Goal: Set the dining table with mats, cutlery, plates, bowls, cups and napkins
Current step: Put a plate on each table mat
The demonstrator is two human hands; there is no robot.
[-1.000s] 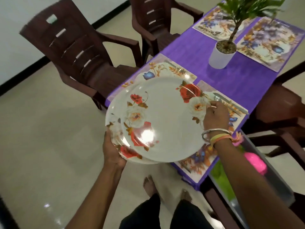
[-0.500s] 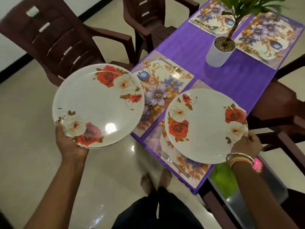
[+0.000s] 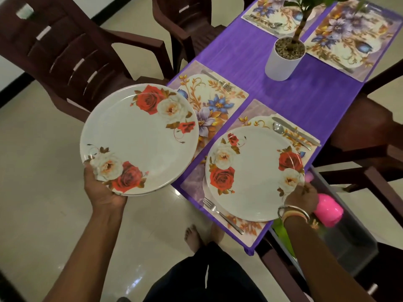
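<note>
**Plate placement at the near right setting**

Head view, hidden or unclear items:
- The single plate [image 3: 255,177] covers most of the near right mat [image 3: 193,182]. Whether it lies fully flat on that mat cannot be told.
- The plate stack [image 3: 137,138] hides the left edge of the near left mat [image 3: 213,101]. A second rim shows under its lower edge; the number of plates cannot be told.
- The two far mats [image 3: 268,12] [image 3: 349,35] and the top of the plant are cut off by the frame. The cutlery on the far left mat is too blurred to identify.

Hands:
- The left hand [image 3: 102,188] grips the plate stack from below at its near rim, thumb over the edge, and holds it off the table's left side, above the floor.
- The right hand [image 3: 302,196], bangles [image 3: 292,212] on its wrist, pinches the single plate at its near right rim.

Cutlery:
- A fork [image 3: 222,214] lies on the near right mat, just left of the single plate. A spoon [image 3: 285,132] and a knife [image 3: 305,136] lie side by side beyond the plate.
- A second fork [image 3: 218,80] lies on the far edge of the near left mat.

Containers:
- A white pot [image 3: 281,62] stands on the purple tablecloth [image 3: 305,94] between the mats; it holds pebbles and the plant stem.
- A grey bin [image 3: 349,247] beside the table's near right corner holds a pink object [image 3: 327,210] and something green [image 3: 281,232], neither identifiable.
</note>
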